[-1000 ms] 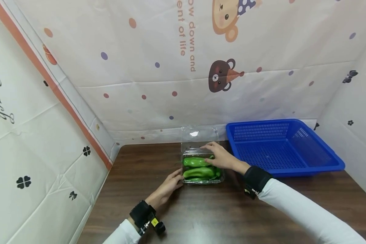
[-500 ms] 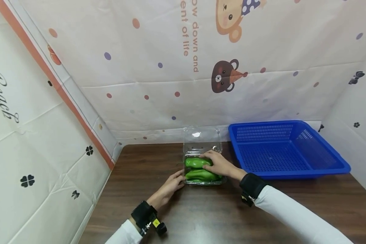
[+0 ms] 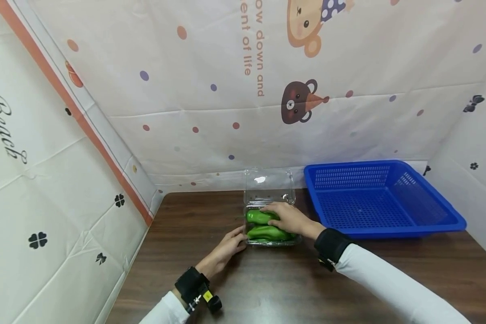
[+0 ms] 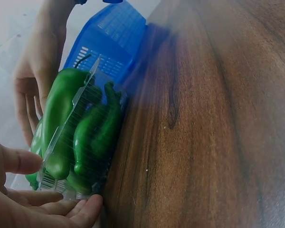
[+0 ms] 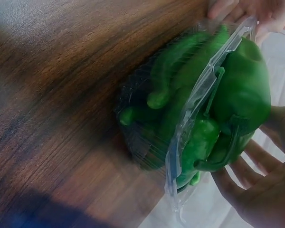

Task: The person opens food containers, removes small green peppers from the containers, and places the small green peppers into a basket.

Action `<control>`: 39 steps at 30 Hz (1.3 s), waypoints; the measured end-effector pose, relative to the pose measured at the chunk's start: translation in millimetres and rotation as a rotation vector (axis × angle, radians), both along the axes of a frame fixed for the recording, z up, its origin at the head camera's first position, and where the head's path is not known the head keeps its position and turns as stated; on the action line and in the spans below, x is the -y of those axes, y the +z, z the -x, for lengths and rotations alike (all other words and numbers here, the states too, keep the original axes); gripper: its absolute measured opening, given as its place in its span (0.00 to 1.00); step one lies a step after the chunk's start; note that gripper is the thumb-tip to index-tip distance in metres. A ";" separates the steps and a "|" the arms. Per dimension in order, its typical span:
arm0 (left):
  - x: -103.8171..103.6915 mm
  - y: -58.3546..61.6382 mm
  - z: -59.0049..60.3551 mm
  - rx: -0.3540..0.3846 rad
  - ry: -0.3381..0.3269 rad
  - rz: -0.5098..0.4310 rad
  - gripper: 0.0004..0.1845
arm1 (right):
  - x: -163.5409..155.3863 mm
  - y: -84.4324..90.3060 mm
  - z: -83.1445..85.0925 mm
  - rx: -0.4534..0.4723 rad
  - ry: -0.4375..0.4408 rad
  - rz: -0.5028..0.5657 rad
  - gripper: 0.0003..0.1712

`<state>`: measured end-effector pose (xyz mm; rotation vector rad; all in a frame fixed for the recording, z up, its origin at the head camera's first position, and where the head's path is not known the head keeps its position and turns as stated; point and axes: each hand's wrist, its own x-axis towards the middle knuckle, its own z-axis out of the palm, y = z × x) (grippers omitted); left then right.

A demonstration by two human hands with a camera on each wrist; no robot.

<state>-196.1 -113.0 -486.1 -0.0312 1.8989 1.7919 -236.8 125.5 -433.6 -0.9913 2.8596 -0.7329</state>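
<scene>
- Peppers (image 3: 267,225) lay in the clear box (image 3: 270,234) on the surface (image 3: 267,288), left of the basket (image 3: 380,198), long axes crosswise to both arms.
- Right hand (image 3: 289,218) curled over the top pepper, nearer.
- Left hand (image 3: 227,247) rested straight-fingered against the box's left end.

Table (image 3: 267,283): dark brown wood grain, far edge and both side edges closed in by cloth sheets. Back sheet (image 3: 348,67): cream, coloured dots, two cartoon bears, orange lettering, horizontal fold lines. Left sheet (image 3: 44,180): white, black clovers, script lettering, orange stripe along its seam. Right sheet (image 3: 482,148): white, black clovers. Light even, soft shadows.
</scene>
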 end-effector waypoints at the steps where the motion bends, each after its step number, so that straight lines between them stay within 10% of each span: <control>1: 0.3 0.3 -0.2 0.000 -0.001 0.001 0.36 | 0.4 0.9 -0.9 -0.008 0.002 -0.005 0.24; 39: 3.7 0.5 -4.2 -0.023 -0.023 -0.017 0.34 | -4.7 36.0 -8.9 -0.202 -0.046 0.087 0.32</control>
